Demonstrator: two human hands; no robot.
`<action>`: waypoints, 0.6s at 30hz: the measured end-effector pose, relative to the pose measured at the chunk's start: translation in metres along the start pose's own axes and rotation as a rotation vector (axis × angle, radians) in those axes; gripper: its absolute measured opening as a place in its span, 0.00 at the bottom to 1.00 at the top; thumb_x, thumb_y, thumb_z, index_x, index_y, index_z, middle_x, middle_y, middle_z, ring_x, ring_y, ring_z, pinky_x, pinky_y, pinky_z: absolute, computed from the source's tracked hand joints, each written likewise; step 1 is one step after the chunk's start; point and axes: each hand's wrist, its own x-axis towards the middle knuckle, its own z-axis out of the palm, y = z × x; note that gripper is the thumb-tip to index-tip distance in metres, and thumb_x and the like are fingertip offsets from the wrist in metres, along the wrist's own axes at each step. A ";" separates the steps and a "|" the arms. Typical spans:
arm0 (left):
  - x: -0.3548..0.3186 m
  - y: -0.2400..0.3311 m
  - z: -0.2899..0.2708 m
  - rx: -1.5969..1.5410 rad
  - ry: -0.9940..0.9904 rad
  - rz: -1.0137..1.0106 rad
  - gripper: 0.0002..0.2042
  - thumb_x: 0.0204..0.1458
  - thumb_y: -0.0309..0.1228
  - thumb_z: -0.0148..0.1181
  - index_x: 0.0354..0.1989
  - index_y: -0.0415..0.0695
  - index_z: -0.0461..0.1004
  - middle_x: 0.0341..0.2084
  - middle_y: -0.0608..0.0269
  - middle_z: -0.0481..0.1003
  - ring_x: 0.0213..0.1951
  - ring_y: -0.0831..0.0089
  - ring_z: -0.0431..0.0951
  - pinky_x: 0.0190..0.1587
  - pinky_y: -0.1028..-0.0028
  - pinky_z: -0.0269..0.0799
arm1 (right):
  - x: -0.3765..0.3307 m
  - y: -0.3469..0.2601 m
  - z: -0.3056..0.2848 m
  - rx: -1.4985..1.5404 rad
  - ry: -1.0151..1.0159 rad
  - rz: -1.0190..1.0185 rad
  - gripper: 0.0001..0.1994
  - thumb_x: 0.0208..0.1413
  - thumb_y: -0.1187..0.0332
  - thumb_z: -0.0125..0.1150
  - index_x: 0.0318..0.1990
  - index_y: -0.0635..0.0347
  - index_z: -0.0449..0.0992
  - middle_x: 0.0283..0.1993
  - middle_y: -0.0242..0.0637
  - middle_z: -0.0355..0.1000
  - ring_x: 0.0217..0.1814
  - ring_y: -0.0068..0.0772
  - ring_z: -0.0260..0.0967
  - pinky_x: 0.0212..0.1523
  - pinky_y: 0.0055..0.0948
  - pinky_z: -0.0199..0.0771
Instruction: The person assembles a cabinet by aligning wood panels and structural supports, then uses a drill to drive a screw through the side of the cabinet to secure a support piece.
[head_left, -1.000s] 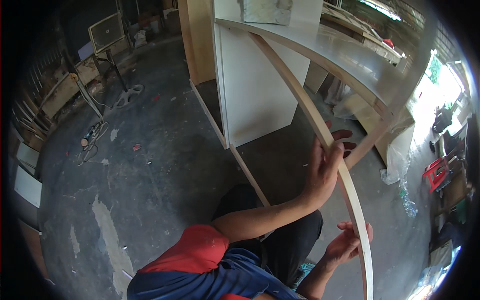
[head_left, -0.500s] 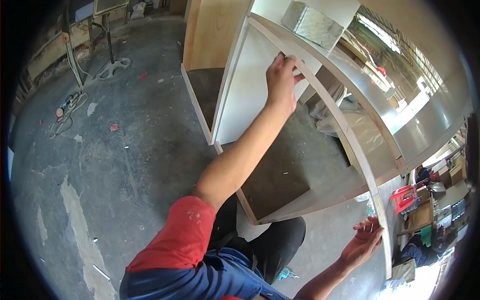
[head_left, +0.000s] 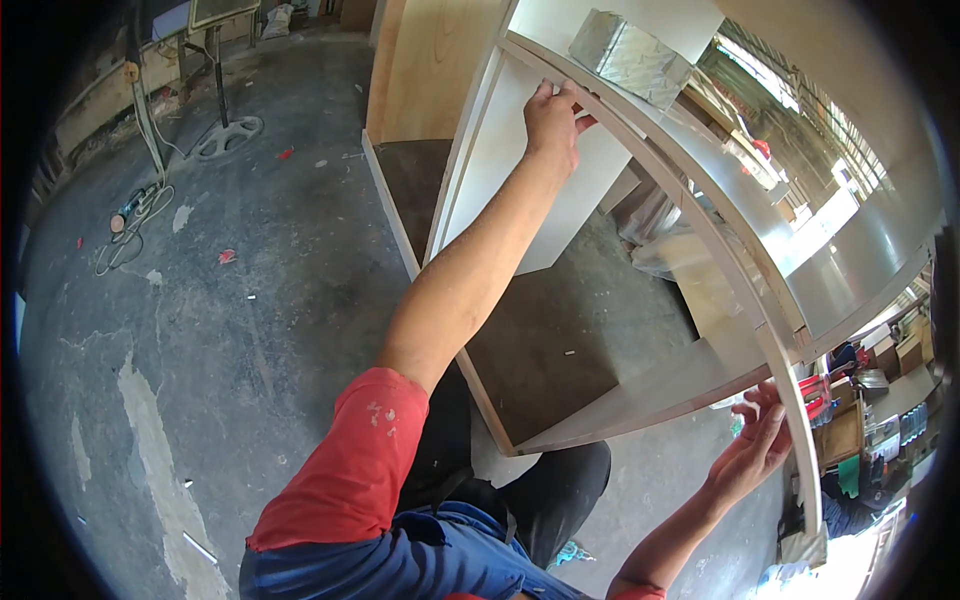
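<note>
A long, thin wooden strip [head_left: 797,425] runs from the upper middle down to the lower right, looking bowed. My left hand [head_left: 553,125] is closed on it near its upper end, thumb and fingers pinching the edge. Lower down, my right hand [head_left: 745,445] grips the strip from its left side, some fingers partly behind it. Close to the strip's upper part lies the front edge [head_left: 735,210] of a large cabinet frame; at the lower end the strip stands away from this edge. A white panel [head_left: 490,190] stands inside the frame behind my left hand.
A silvery wrapped block [head_left: 630,60] rests on the cabinet. The frame's lower rail [head_left: 485,405] lies close to my knees. Across the floor at left are a power tool with a cord [head_left: 130,212] and a metal stand [head_left: 228,135]. Red stools [head_left: 815,395] and clutter fill the right.
The strip has shifted toward the cabinet's front edge, its lower end moving right and up. My left hand has moved slightly up and left; my right hand has moved up and right.
</note>
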 end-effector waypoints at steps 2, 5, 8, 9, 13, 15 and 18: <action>0.005 -0.002 0.004 -0.012 -0.002 -0.002 0.11 0.66 0.28 0.50 0.55 0.39 0.68 0.46 0.58 0.74 0.47 0.66 0.75 0.52 0.59 0.74 | 0.009 -0.007 0.010 -0.066 0.037 -0.055 0.13 0.69 0.66 0.53 0.50 0.66 0.77 0.42 0.40 0.78 0.40 0.27 0.75 0.36 0.27 0.72; 0.014 -0.006 0.002 -0.053 -0.008 -0.018 0.09 0.65 0.28 0.52 0.51 0.41 0.69 0.44 0.60 0.74 0.46 0.65 0.75 0.52 0.58 0.74 | 0.023 -0.003 0.003 -0.095 -0.027 -0.108 0.13 0.69 0.66 0.52 0.47 0.67 0.78 0.38 0.39 0.78 0.37 0.25 0.73 0.36 0.26 0.72; 0.024 -0.012 -0.008 -0.032 0.037 -0.019 0.09 0.64 0.29 0.54 0.50 0.41 0.70 0.42 0.60 0.74 0.46 0.64 0.75 0.53 0.57 0.73 | 0.016 -0.012 0.019 -0.234 0.008 -0.053 0.08 0.66 0.72 0.55 0.39 0.68 0.77 0.34 0.36 0.76 0.33 0.23 0.70 0.37 0.25 0.71; 0.027 -0.009 -0.012 -0.017 0.068 -0.030 0.09 0.63 0.28 0.55 0.50 0.41 0.70 0.42 0.60 0.74 0.46 0.64 0.75 0.54 0.57 0.72 | 0.012 -0.015 0.020 -0.337 -0.024 0.006 0.06 0.64 0.74 0.57 0.36 0.68 0.77 0.33 0.34 0.76 0.32 0.23 0.70 0.37 0.24 0.70; 0.021 -0.003 -0.010 0.013 0.047 -0.042 0.09 0.64 0.28 0.55 0.49 0.39 0.70 0.43 0.60 0.74 0.47 0.64 0.75 0.54 0.57 0.71 | -0.009 -0.049 0.041 -0.738 -0.319 -0.421 0.08 0.45 0.77 0.71 0.29 0.64 0.75 0.29 0.39 0.72 0.33 0.38 0.71 0.37 0.30 0.70; 0.019 0.000 -0.005 0.037 0.055 -0.042 0.09 0.64 0.28 0.54 0.49 0.38 0.70 0.43 0.59 0.74 0.47 0.65 0.74 0.55 0.57 0.71 | 0.000 -0.070 0.056 -0.816 -0.302 -0.621 0.09 0.44 0.76 0.72 0.31 0.62 0.76 0.31 0.39 0.73 0.36 0.40 0.72 0.39 0.33 0.71; 0.018 0.000 0.005 0.028 0.098 -0.040 0.09 0.64 0.28 0.54 0.48 0.38 0.70 0.44 0.60 0.73 0.47 0.65 0.74 0.54 0.57 0.71 | 0.033 -0.084 0.084 -1.019 -0.261 -0.947 0.13 0.44 0.74 0.73 0.38 0.60 0.77 0.40 0.39 0.76 0.45 0.47 0.73 0.45 0.42 0.72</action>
